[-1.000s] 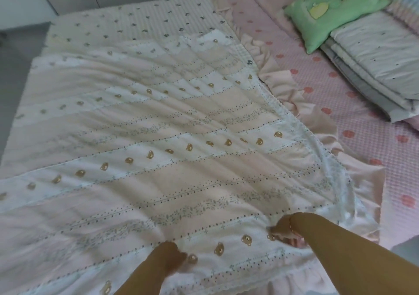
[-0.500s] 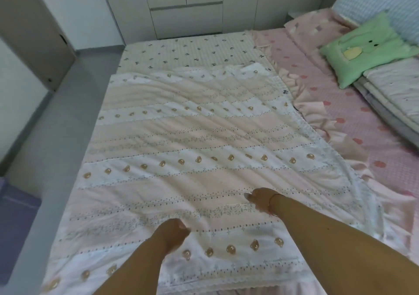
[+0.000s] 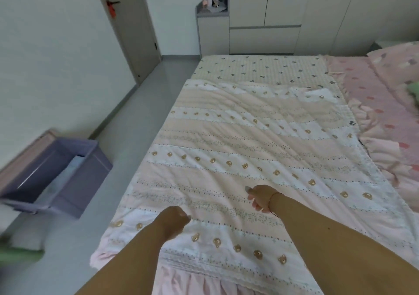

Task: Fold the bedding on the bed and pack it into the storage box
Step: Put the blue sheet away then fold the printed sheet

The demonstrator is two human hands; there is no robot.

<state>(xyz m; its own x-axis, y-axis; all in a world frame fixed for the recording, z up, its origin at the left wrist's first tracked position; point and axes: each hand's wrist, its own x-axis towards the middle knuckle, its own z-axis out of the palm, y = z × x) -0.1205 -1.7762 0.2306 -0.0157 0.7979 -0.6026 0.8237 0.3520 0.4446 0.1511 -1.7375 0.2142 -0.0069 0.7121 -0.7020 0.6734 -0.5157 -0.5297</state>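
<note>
On the bed, head view: a soft quilted cream-and-white striped blanket with small bear prints (image 3: 260,149) is spread flat across the near half of the mattress; its near edge hangs just over the foot of the bed.
Blanket look: alternating cream and white bands are seen, dotted stitching lines, rows of brown bear faces, a lace trim and a pink ruffle along the edges; shallow wrinkles run diagonally across it.
Handling: the blanket is judged light, limp and thin-padded, likely to sag and drag when lifted; it would best be taken at its near corners or along the near hem so the fold stays square.
Left hand (image 3: 174,221): fingers are curled tight, apparently bunching the blanket cloth near its near-left corner.
Right hand (image 3: 260,198): fingers are curled with a fold of the blanket pinched, further in from the near edge.
Storage box: an open lilac fabric box (image 3: 56,176) is seen on the grey floor, left of the blanket and well apart from it.
Beyond the blanket: a cream sheet with dark bow prints (image 3: 260,70) lies under its far edge.
</note>
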